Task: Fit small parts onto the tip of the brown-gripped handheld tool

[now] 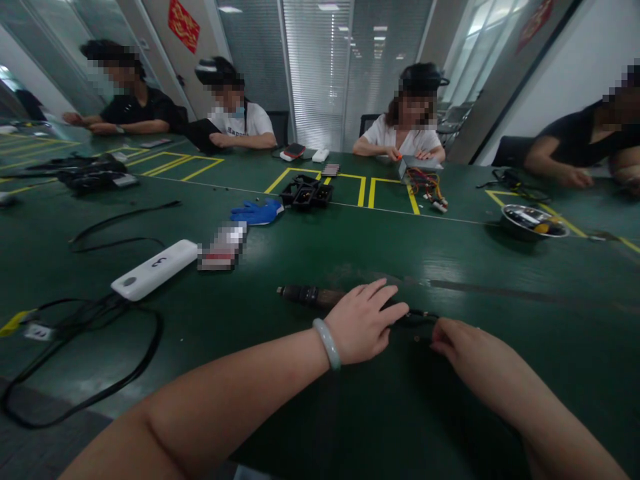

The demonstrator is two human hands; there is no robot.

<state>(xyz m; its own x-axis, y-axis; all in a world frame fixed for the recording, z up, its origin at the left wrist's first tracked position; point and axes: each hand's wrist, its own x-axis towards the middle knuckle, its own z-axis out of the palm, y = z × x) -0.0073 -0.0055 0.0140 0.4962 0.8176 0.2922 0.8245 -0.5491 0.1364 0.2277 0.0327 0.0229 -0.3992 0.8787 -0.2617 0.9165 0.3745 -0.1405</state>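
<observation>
An electric screwdriver (325, 297) with a black nose and a brownish grip lies on the green table, its tip pointing left. My left hand (364, 321), with a pale bangle at the wrist, rests over its rear part with fingers stretched and spread; the tool's back end is hidden beneath. A thin black cord (421, 316) runs from behind that hand toward the right. At its far end my right hand (463, 343) is closed in a pinch that seems to be on the cord; the fingertips are partly hidden. A tiny brass-coloured piece (417, 339) lies beside them.
Left of the tool lie a white power bank (156, 270), a blurred-out flat item (223, 247), a blue glove (257, 212) and looped black cables (150, 353). Black trays (307, 192) sit farther back. A metal bowl (535, 222) stands right. Several people sit across the table.
</observation>
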